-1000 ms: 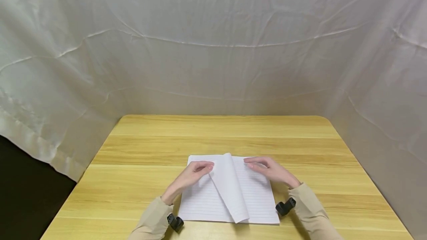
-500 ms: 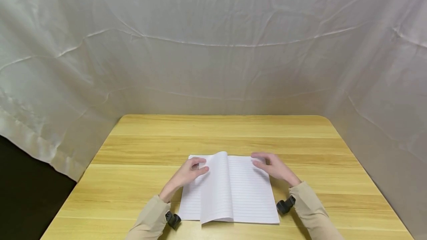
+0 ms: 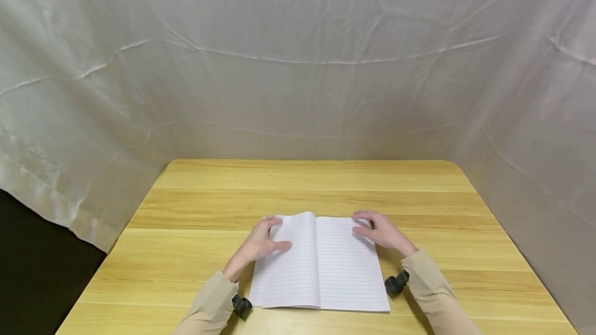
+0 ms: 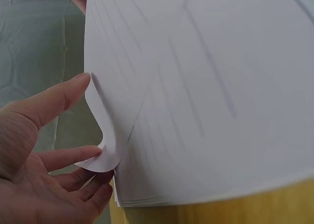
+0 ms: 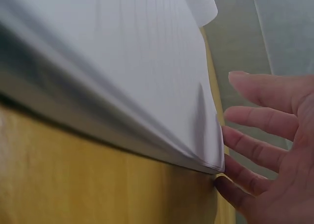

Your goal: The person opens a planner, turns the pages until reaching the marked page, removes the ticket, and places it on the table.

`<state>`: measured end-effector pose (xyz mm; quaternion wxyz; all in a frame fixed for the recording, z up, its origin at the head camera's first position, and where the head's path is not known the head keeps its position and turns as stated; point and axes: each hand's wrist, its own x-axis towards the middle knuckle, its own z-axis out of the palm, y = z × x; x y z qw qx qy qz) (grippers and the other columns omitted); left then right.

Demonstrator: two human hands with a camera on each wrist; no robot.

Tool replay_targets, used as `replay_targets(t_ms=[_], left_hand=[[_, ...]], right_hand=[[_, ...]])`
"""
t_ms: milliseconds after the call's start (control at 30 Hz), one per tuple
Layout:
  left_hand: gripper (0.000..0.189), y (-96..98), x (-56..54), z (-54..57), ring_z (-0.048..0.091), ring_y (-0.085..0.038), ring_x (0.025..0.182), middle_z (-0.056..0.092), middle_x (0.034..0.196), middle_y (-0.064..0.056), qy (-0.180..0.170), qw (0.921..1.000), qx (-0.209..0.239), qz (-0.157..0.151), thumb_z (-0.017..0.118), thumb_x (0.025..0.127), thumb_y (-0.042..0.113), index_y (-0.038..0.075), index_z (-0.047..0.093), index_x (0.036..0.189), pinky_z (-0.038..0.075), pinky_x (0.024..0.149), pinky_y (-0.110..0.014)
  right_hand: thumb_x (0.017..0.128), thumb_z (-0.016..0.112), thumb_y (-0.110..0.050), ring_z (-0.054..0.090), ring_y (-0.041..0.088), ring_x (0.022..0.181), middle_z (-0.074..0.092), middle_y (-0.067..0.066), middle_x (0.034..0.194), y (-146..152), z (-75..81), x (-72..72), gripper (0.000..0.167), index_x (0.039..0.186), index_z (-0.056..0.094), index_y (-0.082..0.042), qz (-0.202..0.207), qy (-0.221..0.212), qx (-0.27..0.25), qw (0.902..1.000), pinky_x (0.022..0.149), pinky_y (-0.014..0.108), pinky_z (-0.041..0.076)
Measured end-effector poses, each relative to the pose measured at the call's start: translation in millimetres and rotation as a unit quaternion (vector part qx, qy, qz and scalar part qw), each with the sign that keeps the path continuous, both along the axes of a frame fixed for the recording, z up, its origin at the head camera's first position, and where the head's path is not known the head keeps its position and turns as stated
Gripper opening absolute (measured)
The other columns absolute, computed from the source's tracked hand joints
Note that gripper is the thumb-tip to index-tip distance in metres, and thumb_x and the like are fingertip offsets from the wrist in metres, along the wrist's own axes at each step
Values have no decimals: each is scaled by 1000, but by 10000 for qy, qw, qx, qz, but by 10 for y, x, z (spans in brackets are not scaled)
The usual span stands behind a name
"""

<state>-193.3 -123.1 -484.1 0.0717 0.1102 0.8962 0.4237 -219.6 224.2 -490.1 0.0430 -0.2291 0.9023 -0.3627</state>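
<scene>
A lined notebook point(image 3: 349, 268) lies spread on the wooden table in front of me. Its turned leaf point(image 3: 294, 275) lies over the left half and bulges up near the spine. My left hand point(image 3: 257, 243) is at the far left corner with thumb and fingers spread over this leaf. In the left wrist view, fingers of that hand point(image 4: 44, 155) touch a page corner point(image 4: 110, 153) that bends outward. My right hand point(image 3: 383, 232) stays at the far right corner, fingers apart. Lower fingers of the right hand point(image 5: 279, 148) touch the notebook's edge in the right wrist view.
The wooden table point(image 3: 186, 211) extends beyond the notebook to the back and both sides. Pale grey cloth point(image 3: 307, 97) hangs behind it and along the sides. Black wrist cameras point(image 3: 396, 283) sit on both beige sleeves point(image 3: 435, 291), near the notebook's sides.
The leaf has swung from upright near the middle over to the left and come down. My left hand has let go of its edge and spread. The right hand has drawn slightly right.
</scene>
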Motion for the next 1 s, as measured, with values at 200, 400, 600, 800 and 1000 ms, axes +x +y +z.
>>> replay_targets(t_ms=[200,400,600,800,1000], left_hand=[[75,13,25,-11,37,-50,142,39,153,-32,-71,9999,-150,21,87,77,20,-10,53,137,33,118,-64],[75,71,61,-5,18,-51,151,22,163,-29,308,9992,-231,-143,88,75,21,-11,55,135,19,121,-69],[68,161,96,16,5,-52,154,15,166,-29,731,9913,-447,-1003,83,81,26,-6,57,136,2,123,-69],[61,221,120,17,4,-50,155,19,167,-22,649,9700,-754,-2218,69,94,33,5,52,146,-2,123,-70],[60,239,156,22,4,-45,156,17,169,-17,381,9480,-1378,-2843,58,100,37,12,44,152,-3,124,-69]], right_hand=[[95,70,-19,57,46,116,61,29,130,1,14,-24,46,130,61,9,-18,69,198,9998,97,60,50],[94,71,-19,50,43,118,58,26,129,10,25,-25,47,132,61,7,-319,-210,444,9983,93,57,48],[93,71,-18,48,42,118,59,23,123,15,-13,-59,46,131,62,6,-428,-217,602,9970,94,55,47],[93,72,-18,49,40,116,59,21,122,7,-25,-80,43,129,64,4,-469,-153,628,9968,93,53,47],[93,71,-15,49,42,120,58,22,124,5,-18,-74,40,129,65,2,-582,-200,581,9964,97,58,47]])
